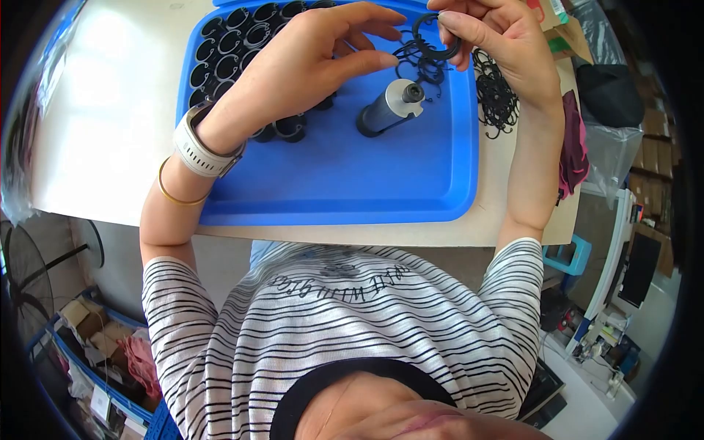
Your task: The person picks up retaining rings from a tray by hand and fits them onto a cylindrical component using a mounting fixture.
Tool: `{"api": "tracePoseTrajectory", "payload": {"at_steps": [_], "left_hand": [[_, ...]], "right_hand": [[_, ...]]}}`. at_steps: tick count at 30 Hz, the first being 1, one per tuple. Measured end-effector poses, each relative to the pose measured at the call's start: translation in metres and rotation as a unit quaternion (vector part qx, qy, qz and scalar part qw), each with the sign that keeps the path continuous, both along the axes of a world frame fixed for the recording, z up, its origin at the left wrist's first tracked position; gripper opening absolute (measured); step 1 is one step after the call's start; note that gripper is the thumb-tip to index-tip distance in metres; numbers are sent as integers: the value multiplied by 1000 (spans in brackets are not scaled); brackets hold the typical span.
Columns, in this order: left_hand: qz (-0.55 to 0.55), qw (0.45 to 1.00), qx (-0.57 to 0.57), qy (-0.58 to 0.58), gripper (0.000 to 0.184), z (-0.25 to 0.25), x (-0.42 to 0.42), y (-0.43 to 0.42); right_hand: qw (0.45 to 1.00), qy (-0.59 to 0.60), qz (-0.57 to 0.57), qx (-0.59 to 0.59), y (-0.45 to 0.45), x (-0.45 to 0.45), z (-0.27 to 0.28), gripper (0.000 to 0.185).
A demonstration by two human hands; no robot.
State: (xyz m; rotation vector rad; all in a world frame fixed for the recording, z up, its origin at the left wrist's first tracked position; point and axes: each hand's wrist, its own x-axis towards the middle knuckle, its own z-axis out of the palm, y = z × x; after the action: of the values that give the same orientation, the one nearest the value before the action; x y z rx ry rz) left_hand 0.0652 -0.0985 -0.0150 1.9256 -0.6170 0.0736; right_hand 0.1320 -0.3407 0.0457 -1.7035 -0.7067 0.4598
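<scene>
My right hand (510, 55) pinches a black snap ring (431, 51) between thumb and fingers over the far right of a blue tray (330, 213). My left hand (315, 62) reaches in from the left with fingers spread and holds nothing; its fingertips are close to the ring. Below both hands, a dark cylinder with a silver, bolted top (391, 106) stands in the tray. Loose black rings (433, 73) lie behind it, under my right hand. Rows of black ring-shaped parts (229, 40) fill the tray's left side, partly hidden by my left arm.
A tangled pile of black snap rings (497, 99) lies on the table (103, 125) right of the tray. Dark red cloth (572, 150) hangs at the table's right edge. A fan (29, 271) and a blue crate (103, 367) stand at lower left.
</scene>
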Motion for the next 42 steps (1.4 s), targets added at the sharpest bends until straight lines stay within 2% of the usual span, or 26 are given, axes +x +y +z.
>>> {"api": "tracePoseTrajectory", "payload": {"at_steps": [3, 8, 18, 21, 23, 25, 30, 34, 38, 42], "left_hand": [[-24, 998, 36, 48, 35, 5, -2, 1], [-4, 996, -30, 87, 18, -1, 1, 4], [-20, 993, -60, 101, 16, 0, 4, 9], [17, 965, -112, 237, 21, 14, -1, 5], [40, 973, -125, 191, 14, 14, -2, 2], [38, 971, -131, 197, 13, 14, -1, 3], [32, 968, -128, 213, 13, 17, -1, 3], [24, 968, -120, 219, 13, 17, -1, 3], [25, 968, -108, 227, 13, 19, -2, 2], [22, 968, -108, 223, 14, 17, -1, 3]], "right_hand": [[1000, 15, 1, 22, 4, -4, -2, 19], [997, 44, 11, 56, 8, -6, -7, 19], [1000, 5, -10, 4, 6, 5, -12, 19], [999, 40, -11, -13, 6, 5, -13, 19], [999, 33, -13, -9, 6, 6, -13, 19], [1000, 25, -15, -5, 4, 7, -15, 19], [993, 77, -22, 86, 3, 10, -18, 19], [990, 98, -10, 96, 5, 10, -24, 19], [975, 122, -27, 186, 4, 12, -26, 18], [971, 79, -37, 222, -2, 22, -26, 20]]}}
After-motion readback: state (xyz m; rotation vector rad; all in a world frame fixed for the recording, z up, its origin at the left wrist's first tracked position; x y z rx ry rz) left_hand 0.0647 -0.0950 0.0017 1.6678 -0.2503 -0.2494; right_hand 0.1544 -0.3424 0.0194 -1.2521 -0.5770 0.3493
